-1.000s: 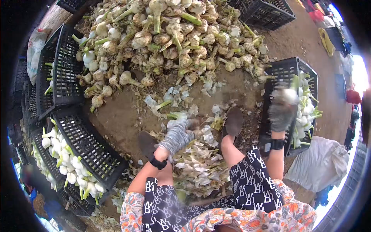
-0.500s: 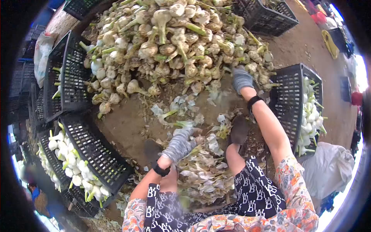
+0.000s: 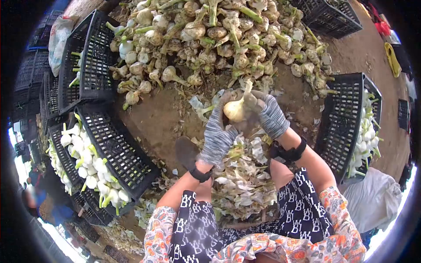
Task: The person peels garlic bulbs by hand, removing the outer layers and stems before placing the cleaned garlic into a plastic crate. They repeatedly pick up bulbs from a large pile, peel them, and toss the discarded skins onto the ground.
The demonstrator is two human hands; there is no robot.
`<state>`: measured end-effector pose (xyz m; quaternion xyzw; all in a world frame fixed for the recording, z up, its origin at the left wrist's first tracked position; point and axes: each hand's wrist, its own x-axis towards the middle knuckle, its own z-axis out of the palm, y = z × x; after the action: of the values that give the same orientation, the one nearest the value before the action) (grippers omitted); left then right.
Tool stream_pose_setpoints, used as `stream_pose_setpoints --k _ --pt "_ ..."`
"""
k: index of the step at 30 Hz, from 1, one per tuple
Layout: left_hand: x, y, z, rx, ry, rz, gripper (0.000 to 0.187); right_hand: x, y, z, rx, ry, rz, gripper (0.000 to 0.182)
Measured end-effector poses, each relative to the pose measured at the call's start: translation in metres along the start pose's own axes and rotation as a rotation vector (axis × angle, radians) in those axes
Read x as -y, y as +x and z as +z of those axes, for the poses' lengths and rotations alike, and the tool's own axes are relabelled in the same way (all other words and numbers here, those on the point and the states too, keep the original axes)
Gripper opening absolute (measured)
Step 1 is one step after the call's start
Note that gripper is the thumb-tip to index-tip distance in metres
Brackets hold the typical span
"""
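Observation:
Both hands wear grey striped knit gloves and meet around one garlic bulb [image 3: 235,110] in front of the pile. My left hand [image 3: 219,133] cups the bulb from the left, its fingers curled against the side. My right hand [image 3: 271,115] grips at the stem end and the bulb's right side, its fingers partly blurred. The bulb is pale yellowish with its stem pointing up. Beyond the hands rises a big heap of unpeeled garlic [image 3: 215,39] with dirty skins and cut green stems. Peeled-off garlic skins [image 3: 243,188] lie between my legs.
Black plastic crates of white cleaned garlic stand at my left [image 3: 118,151] and right [image 3: 340,118]. Another crate [image 3: 90,61] is at the upper left, one more [image 3: 329,17] at the upper right. A white sack [image 3: 372,197] lies right of my knee.
My right hand has come back from the heap's right edge toward the middle with a garlic bulb. My left hand has moved up and forward to meet it. The view has shifted slightly.

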<state>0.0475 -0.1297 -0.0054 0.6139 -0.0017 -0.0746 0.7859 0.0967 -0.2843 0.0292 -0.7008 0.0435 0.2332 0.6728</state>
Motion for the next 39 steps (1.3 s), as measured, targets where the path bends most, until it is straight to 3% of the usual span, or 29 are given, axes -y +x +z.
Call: stream_pose_setpoints --k 2,5,8,19,22,25,26,28,29,30,31,32,35,36,37,38,39 --pt "-0.002 -0.006 -0.003 -0.024 -0.021 -0.034 0.074 0.008 -0.004 -0.004 0.128 0.110 0.220 0.037" --pt "-0.007 -0.006 -0.004 -0.033 -0.058 -0.031 0.073 0.022 -0.004 0.005 0.076 -0.031 0.044 0.036" --pt "-0.009 -0.005 -0.004 -0.024 -0.073 0.003 0.073 0.026 -0.004 0.006 0.100 0.064 0.034 0.034" --pt "-0.024 -0.006 -0.005 0.044 -0.237 -0.132 0.072 0.013 -0.006 -0.002 0.120 -0.072 -0.034 0.027" --pt "-0.023 -0.006 -0.005 -0.059 -0.313 -0.103 0.073 0.011 -0.008 0.002 0.095 -0.122 -0.102 0.027" --pt "-0.022 -0.004 -0.008 -0.184 -0.361 -0.305 0.046 0.011 -0.011 0.005 0.064 -0.233 -0.103 0.023" --pt "-0.017 -0.004 -0.012 -0.201 -0.309 -0.333 0.042 0.005 -0.009 0.005 0.077 -0.267 -0.197 0.022" --pt "-0.009 -0.001 -0.020 -0.232 -0.207 -0.393 0.045 -0.010 -0.004 0.007 0.104 -0.330 -0.381 0.020" --pt "-0.026 0.008 -0.012 -0.257 -0.284 -0.443 0.045 0.002 -0.012 0.016 0.095 -0.253 -0.425 0.019" --pt "-0.034 0.015 -0.008 -0.283 -0.361 -0.494 0.045 -0.012 -0.012 0.016 0.146 -0.391 -0.472 0.019" --pt "-0.038 0.018 -0.028 0.005 -0.388 -0.782 0.050 -0.013 -0.015 0.023 0.107 -0.387 -0.545 0.020" --pt "-0.033 0.021 -0.027 -0.070 -0.407 -0.795 0.050 -0.011 -0.017 0.029 0.068 -0.385 -0.622 0.020" --pt "-0.028 0.026 -0.010 -0.378 -0.497 -0.750 0.043 -0.009 -0.019 0.026 0.091 -0.321 -0.408 0.025" --pt "-0.025 0.026 -0.008 -0.390 -0.496 -0.627 0.044 -0.010 -0.018 0.025 0.076 -0.287 -0.360 0.027" --pt "-0.022 0.025 -0.007 -0.402 -0.496 -0.504 0.044 -0.002 -0.021 0.026 0.075 -0.028 -0.144 0.035" --pt "-0.021 0.024 -0.006 -0.416 -0.498 -0.380 0.045 0.001 -0.020 0.027 0.041 0.070 -0.096 0.037" --pt "-0.023 0.016 -0.010 -0.353 -0.389 -0.378 0.047 0.002 -0.019 0.028 0.009 0.167 -0.047 0.040"
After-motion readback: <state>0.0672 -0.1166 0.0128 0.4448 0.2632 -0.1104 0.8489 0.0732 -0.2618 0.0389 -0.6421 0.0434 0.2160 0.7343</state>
